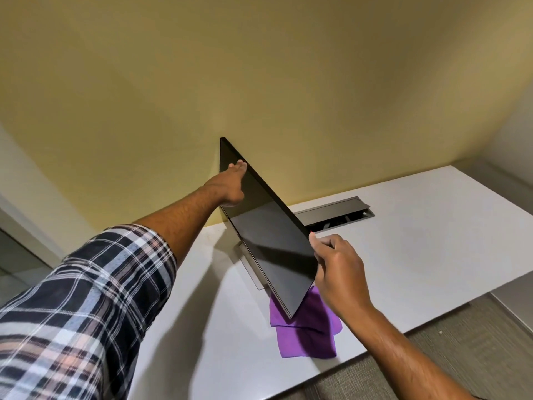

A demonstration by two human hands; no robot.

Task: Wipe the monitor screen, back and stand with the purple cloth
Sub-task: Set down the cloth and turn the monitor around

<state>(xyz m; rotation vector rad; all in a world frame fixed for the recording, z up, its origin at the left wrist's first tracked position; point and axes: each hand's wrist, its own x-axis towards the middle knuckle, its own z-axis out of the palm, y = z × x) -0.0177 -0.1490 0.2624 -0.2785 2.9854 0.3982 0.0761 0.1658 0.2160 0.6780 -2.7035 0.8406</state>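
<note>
— What's the room like from where you stand?

— Plain. A mustard-yellow wall (202, 82) runs behind a white table (418, 226), and a grey carpet (432, 356) shows past the table's near edge. A grey cable hatch (334, 213) is set into the tabletop close to the wall, its lid propped up.

— And the monitor?

— The monitor (271, 241) stands on the table, turned at an angle so one top corner nearly meets the wall. The screen is dark and glossy, catching a pale reflection. Its grey stand (252, 265) peeks out below the lower edge.

— Who's got hold of it?

— A person in a plaid sleeve (86, 307). The left hand (230, 183) reaches to the far edge of the panel; its fingers lie fairly straight along the frame, with the thumb tucked behind, so whether it truly clasps the edge I cannot tell. The right hand (340, 272) has its fingers curled round the near edge, grasping it.

— Where's the cloth?

— The purple cloth (305, 333) lies crumpled on the table under the monitor's lowest corner, near the table's front edge, just beside the right wrist. Neither hand touches it.
</note>
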